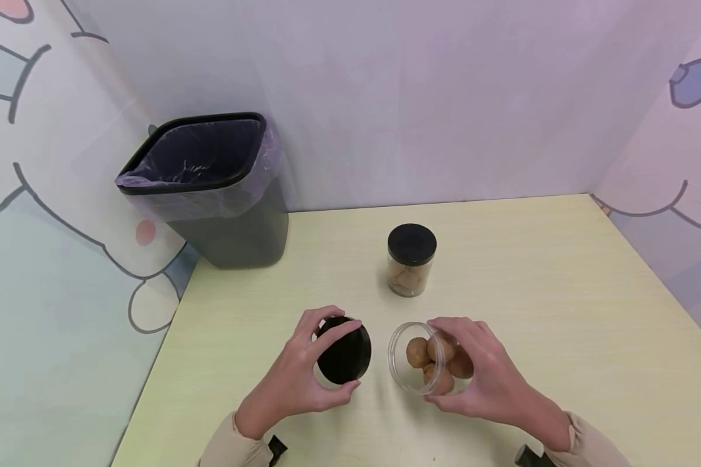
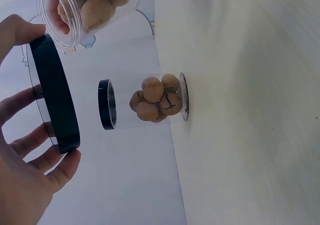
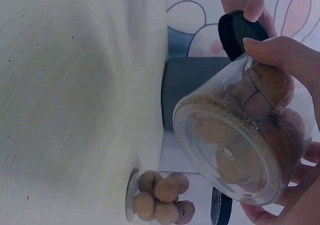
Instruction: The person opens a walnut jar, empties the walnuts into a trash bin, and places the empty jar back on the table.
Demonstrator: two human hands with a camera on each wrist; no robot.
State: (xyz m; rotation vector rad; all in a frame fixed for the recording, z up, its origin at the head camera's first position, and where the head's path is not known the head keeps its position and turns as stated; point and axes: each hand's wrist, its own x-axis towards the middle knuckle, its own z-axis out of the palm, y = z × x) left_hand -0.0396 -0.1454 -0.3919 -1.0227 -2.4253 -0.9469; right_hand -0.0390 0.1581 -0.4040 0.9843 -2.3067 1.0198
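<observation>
My left hand (image 1: 304, 370) grips a round black lid (image 1: 346, 352) by its edge, thumb on one side and fingers on the other. To its right, my right hand (image 1: 481, 376) holds a clear jar (image 1: 405, 383), tipped so its uncovered mouth faces the lid. Several brown walnuts (image 1: 438, 363) lie inside that jar, with crumbs by its base in the right wrist view. Lid and jar are apart, both raised above the table. Beyond them stands a second clear jar (image 1: 407, 279), upright, capped with a black lid (image 1: 411, 244) and holding several walnuts (image 2: 155, 97).
A grey bin (image 1: 239, 233) with a black rim and a purple liner stands at the table's back left. The pale table (image 1: 531, 272) meets a plain white wall behind. Cartoon-patterned panels (image 1: 64, 214) border it left and right.
</observation>
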